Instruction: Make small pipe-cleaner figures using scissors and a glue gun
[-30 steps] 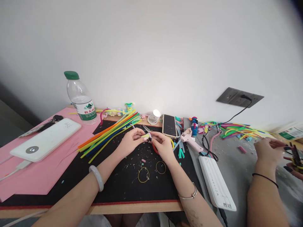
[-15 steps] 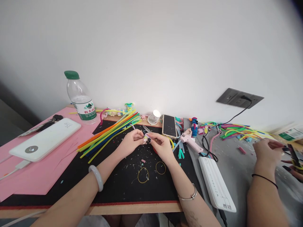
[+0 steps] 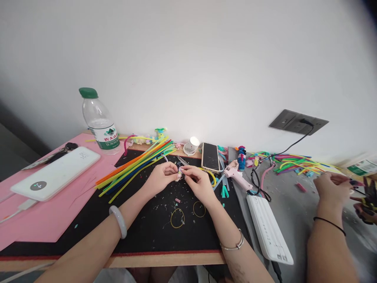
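Plain pale wall (image 3: 188, 70) right across the upper half here, brightest low in the middle, sinking into shadow at far left; dark socket panel (image 3: 290, 121) over on the right, wooden table edge (image 3: 167, 260) running below.

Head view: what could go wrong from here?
1. The small piece between the left hand and right hand is mostly hidden by fingers; it could slip and be hard to spot among the scraps on the black mat.
2. The glue gun lies close to the phone; if hot, which I can't tell, it might mark the phone or burn a reaching hand.
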Available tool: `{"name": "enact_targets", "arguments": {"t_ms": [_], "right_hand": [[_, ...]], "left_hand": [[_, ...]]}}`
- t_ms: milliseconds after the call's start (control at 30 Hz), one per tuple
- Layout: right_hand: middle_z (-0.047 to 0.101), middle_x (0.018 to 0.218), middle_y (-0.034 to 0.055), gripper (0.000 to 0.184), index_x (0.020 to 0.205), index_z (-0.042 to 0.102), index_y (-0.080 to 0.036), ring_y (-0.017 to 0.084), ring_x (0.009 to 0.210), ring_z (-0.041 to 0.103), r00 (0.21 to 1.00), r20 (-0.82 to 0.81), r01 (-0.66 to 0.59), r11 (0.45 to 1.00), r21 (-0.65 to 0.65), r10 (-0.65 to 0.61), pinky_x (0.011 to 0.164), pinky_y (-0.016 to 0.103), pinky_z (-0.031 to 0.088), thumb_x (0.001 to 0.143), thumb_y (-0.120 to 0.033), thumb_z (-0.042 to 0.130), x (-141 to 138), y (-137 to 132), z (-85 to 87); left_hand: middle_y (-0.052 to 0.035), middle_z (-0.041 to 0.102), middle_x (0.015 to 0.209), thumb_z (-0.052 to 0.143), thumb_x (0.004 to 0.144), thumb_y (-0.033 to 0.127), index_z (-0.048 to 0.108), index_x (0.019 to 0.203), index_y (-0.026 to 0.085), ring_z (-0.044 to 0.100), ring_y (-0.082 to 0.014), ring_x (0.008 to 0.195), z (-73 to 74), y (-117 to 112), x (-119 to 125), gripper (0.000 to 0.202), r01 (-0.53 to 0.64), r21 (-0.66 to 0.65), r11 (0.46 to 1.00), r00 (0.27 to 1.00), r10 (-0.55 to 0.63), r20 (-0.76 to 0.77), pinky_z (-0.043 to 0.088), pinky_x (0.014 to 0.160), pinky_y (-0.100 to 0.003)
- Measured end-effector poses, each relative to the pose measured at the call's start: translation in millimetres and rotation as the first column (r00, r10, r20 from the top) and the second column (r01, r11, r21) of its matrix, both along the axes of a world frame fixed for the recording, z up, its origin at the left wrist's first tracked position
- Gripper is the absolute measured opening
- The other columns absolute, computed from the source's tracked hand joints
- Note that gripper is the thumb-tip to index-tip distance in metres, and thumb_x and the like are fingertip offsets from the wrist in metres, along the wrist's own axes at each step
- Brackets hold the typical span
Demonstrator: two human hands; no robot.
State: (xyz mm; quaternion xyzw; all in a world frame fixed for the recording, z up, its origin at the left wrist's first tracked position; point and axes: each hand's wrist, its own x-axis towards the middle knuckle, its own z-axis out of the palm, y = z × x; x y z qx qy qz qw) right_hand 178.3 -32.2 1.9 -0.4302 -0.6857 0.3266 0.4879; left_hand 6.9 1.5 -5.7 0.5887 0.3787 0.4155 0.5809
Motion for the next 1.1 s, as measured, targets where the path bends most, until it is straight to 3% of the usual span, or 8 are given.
{"name": "enact_targets", "arguments": {"t_ms": [200, 500, 667, 800, 1100], "right_hand": [[0.068, 0.109, 0.0085, 0.019, 0.09, 0.07, -0.02, 0.019, 0.098, 0.064, 1.0, 0.016, -0.023, 1.0, 0.008, 0.023, 0.085, 0.033, 0.05, 0.08, -0.013, 0.055, 0.5, 0.7, 0.4], [0.07, 0.103, 0.006, 0.023, 0.103, 0.068, -0.021, 0.019, 0.093, 0.065, 0.982, -0.181, 0.016, 0.986, -0.167, -0.046, 0.078, 0.03, 0.051, 0.086, -0.027, 0.054, -0.7, 0.1, 8.4], [0.072, 0.099, 0.0055, 0.023, 0.097, 0.073, -0.021, 0.02, 0.088, 0.066, 0.997, -0.073, 0.027, 0.983, -0.18, -0.041, 0.079, 0.032, 0.051, 0.083, -0.029, 0.057, -3.8, 0.4, 5.8], [0.072, 0.09, 0.0047, 0.023, 0.099, 0.073, -0.02, 0.019, 0.08, 0.066, 0.995, -0.097, 0.007, 0.977, -0.213, -0.028, 0.075, 0.031, 0.05, 0.084, -0.03, 0.057, -4.3, 0.6, 2.9], [0.072, 0.091, 0.0054, 0.023, 0.097, 0.073, -0.02, 0.019, 0.081, 0.066, 0.993, -0.117, -0.004, 0.98, -0.2, -0.02, 0.072, 0.029, 0.05, 0.083, -0.031, 0.059, -7.0, -0.2, 2.0]], "left_hand": [[0.002, 0.063, 0.069, 0.072, 0.068, 0.026, 0.054, 0.075, 0.018, 0.063, -0.0134, 0.068, 1.4, -0.3, -1.2, 0.021, 0.001, 0.018, 1.0, 1.0, 0.0, -0.013, 0.05, 0.075, -0.03], [0.0042, 0.058, 0.072, 0.069, 0.068, 0.024, 0.048, 0.075, 0.02, 0.061, -0.0131, 0.071, 5.5, -2.3, 1.1, 0.023, -0.002, 0.08, 0.997, 0.999, 0.006, -0.051, 0.049, 0.073, -0.029], [0.0044, 0.057, 0.073, 0.069, 0.069, 0.022, 0.044, 0.076, 0.02, 0.06, -0.0123, 0.073, 4.6, -4.1, 1.2, 0.026, 0.03, 0.078, 0.997, 0.999, -0.029, -0.017, 0.049, 0.075, -0.029], [0.0045, 0.059, 0.074, 0.069, 0.069, 0.019, 0.039, 0.078, 0.021, 0.06, -0.0113, 0.072, 2.0, -4.0, 1.5, 0.03, 0.035, 0.058, 0.998, 0.999, -0.036, 0.02, 0.049, 0.074, -0.028], [0.0047, 0.059, 0.072, 0.07, 0.068, 0.025, 0.037, 0.076, 0.021, 0.059, -0.011, 0.068, 3.3, -3.6, 1.7, 0.034, 0.02, 0.031, 0.999, 0.999, -0.021, 0.029, 0.049, 0.07, -0.028]]}}
